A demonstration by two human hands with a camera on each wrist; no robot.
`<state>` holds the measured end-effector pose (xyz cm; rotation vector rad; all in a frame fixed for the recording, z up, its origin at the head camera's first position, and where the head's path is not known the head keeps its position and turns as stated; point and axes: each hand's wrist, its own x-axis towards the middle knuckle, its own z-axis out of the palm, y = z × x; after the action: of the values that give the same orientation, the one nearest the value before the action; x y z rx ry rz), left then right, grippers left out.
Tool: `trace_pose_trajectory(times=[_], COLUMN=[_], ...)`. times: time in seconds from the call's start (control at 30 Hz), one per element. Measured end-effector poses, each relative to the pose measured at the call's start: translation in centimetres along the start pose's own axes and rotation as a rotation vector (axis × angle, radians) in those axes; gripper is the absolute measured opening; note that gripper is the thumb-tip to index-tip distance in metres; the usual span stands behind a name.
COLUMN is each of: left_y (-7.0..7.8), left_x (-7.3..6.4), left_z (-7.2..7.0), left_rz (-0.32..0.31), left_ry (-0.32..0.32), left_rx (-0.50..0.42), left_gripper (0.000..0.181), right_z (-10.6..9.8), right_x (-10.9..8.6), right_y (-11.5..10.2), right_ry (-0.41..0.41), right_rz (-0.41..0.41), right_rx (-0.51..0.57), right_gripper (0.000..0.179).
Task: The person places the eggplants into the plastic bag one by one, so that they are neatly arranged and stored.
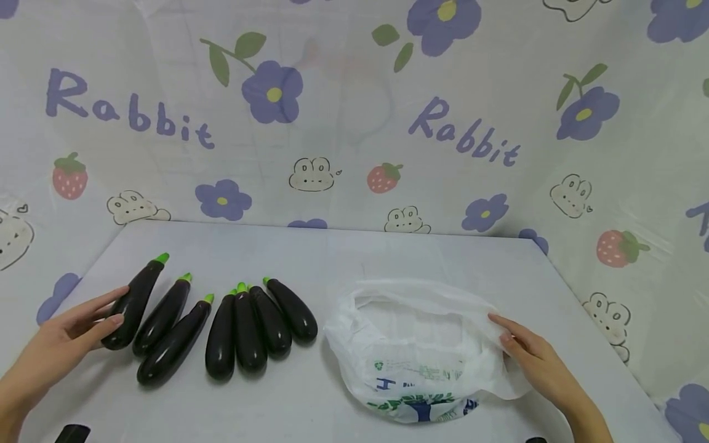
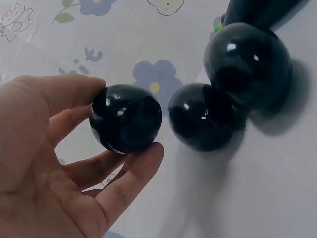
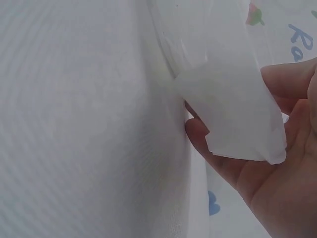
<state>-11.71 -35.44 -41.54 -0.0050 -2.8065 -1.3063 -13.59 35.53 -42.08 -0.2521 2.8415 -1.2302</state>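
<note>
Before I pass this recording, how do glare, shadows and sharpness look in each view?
Head: small highlights on the glossy eggplants, soft shadows beside them on the white table; left wrist: dimmer, with bright glare spots on the held eggplant and a soft, blurry-edged shadow on the table; right wrist: hazy, low contrast, faint diagonal striping over the table, little detail in the plastic bag.

Left hand [image 1: 58, 344], right hand [image 1: 537, 360], forearms [image 1: 588, 423] — all bare

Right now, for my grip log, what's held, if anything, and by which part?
Left hand: the leftmost eggplant, by its thicker half. Right hand: the white bag, by its opening's right side.
</note>
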Motion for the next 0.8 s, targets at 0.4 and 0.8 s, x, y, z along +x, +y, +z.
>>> trace_pose_trajectory(times=[0.4, 0.8], left_y=[2.1, 5.2], left_x=[-0.1, -0.5], left_z=[1.1, 3.1], left_rz=[-0.013, 0.027], left_ry=[-0.039, -0.145], left_rx=[-0.154, -0.251], left_gripper=[0.058, 0.054], right_z=[0.0, 0.1], right_x=[-0.1, 0.0], right_y=[-0.2, -0.3], right_ry=[0.007, 0.006], right_rz=[0.003, 0.014], right_rx=[-0.035, -0.028], right_gripper=[0.045, 0.046])
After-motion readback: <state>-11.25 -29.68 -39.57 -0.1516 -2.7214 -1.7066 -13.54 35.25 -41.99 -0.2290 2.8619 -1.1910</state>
